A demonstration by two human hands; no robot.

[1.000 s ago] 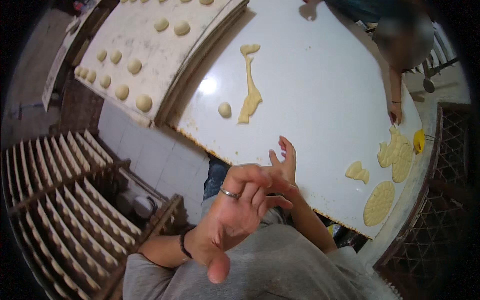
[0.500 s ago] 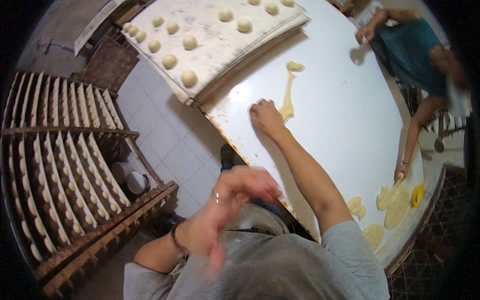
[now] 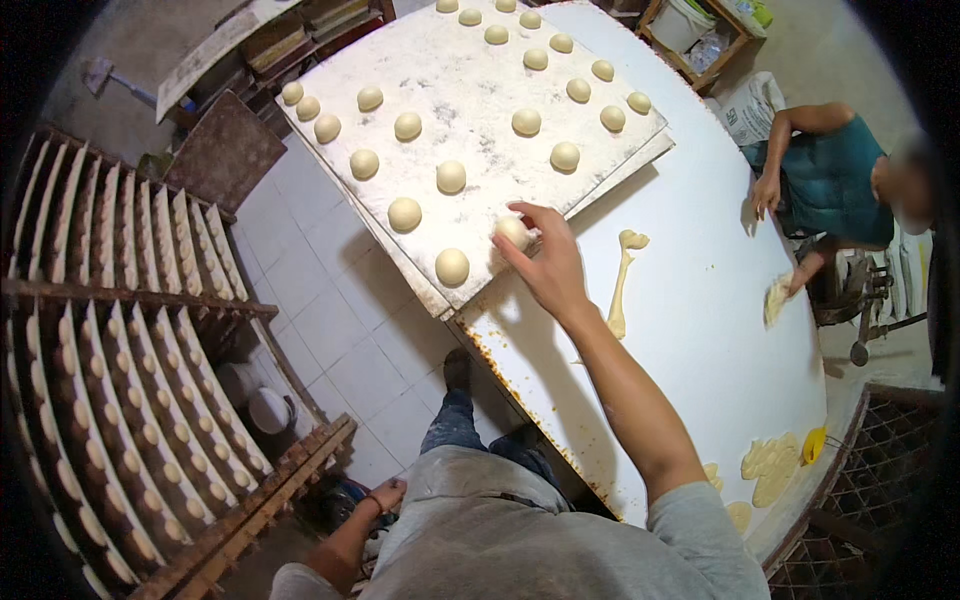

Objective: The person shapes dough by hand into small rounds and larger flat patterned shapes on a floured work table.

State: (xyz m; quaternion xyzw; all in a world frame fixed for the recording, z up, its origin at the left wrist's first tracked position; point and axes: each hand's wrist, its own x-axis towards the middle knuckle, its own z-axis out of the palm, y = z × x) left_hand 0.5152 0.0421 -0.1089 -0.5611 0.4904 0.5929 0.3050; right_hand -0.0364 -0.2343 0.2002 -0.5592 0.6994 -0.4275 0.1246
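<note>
My right hand [image 3: 545,255] reaches over the near right edge of a floured board [image 3: 470,110]. Its thumb and fingers are closed around a pale dough ball [image 3: 512,234], at board level. Several more balls sit spaced apart on the board, the nearest dough ball [image 3: 452,267] at the corner. My left hand [image 3: 388,495] hangs low beside my left hip, away from the table; its fingers are too small and shaded to read. Right of my right forearm, a long thin strip of dough [image 3: 622,285] lies on the white table [image 3: 720,330].
Racks of dough-laden boards [image 3: 140,400] stand at the left, beside a white bucket [image 3: 270,410]. Across the table, another person [image 3: 820,180] holds a piece of dough [image 3: 776,300]. Flattened dough [image 3: 770,468] and a yellow scraper [image 3: 814,445] lie at the table's right end.
My right hand has moved from the tabletop to the board and now holds a dough ball. My left hand has dropped to my side. The co-worker's hand has lifted dough off the table.
</note>
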